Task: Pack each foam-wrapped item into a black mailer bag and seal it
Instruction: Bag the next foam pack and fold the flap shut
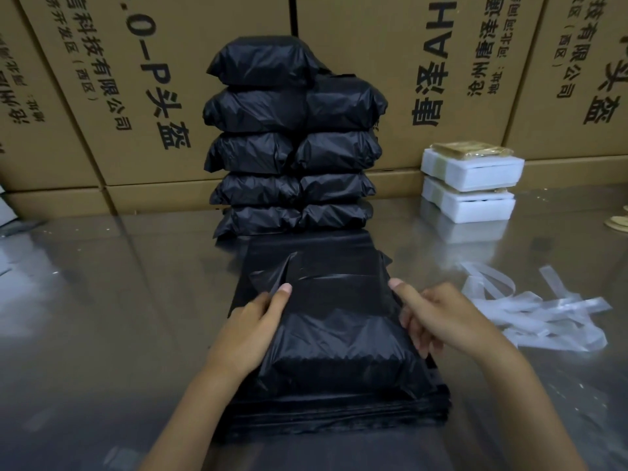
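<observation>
Two hands work a filled black mailer bag lying on a reflective steel counter, atop a flat stack of unused mailer bags. The left hand grips the bag's left side, thumb on top of the glossy, crinkled film; the right hand holds the right side, fingers curled against it and thumb extended over the folded flap. Beyond the fingertips, sealed black parcels rise in two plump, wrinkled columns against printed corrugated cartons. Farther right of the right hand sit two white foam-wrapped items, blocky and taped. Translucent peeled liner strips curl just beside that hand.
</observation>
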The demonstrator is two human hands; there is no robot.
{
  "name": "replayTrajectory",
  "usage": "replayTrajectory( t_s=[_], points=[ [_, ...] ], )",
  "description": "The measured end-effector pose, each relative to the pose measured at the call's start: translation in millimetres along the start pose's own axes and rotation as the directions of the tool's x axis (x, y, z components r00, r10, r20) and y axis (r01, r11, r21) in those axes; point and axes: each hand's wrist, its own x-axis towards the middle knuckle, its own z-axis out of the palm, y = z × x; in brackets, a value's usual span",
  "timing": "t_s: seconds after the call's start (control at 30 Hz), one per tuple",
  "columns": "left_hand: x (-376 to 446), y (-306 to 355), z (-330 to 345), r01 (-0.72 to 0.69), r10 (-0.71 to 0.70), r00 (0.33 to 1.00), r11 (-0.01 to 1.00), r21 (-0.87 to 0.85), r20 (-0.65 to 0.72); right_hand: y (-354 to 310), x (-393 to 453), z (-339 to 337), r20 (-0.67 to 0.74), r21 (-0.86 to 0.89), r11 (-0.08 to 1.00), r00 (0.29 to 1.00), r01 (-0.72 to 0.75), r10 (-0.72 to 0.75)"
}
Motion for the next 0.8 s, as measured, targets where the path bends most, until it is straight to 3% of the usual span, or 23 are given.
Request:
replayTrajectory(
  t_s=[0.1,0.2,0.37,0.6,0.8],
  points=[
    [-1,4,0,0.137,-0.114,0.983,0.977,-0.164,0.143,-2,2,15,-0.018,-0.217,0.976,0.999,0.025,-0.03],
    [-3,6,0,0.178,-0.122,0.965,0.955,-0.236,0.233,-3,0,17,-0.023,-0.252,0.967,0.998,0.047,-0.055],
    [-5,5,1,0.199,-0.101,0.951,0.923,-0.329,0.292,-1,4,25,-0.075,-0.133,0.99,0.995,0.056,-0.066],
    [-4,10,13,0.285,-0.205,0.958,0.73,-0.621,0.199,-6,3,49,-0.025,0.159,0.984,0.996,0.085,-0.082],
    [-7,15,15,0.195,-0.126,0.98,0.76,-0.62,0.153,-7,4,53,-0.072,0.271,0.959,0.995,0.082,-0.065]
  ],
)
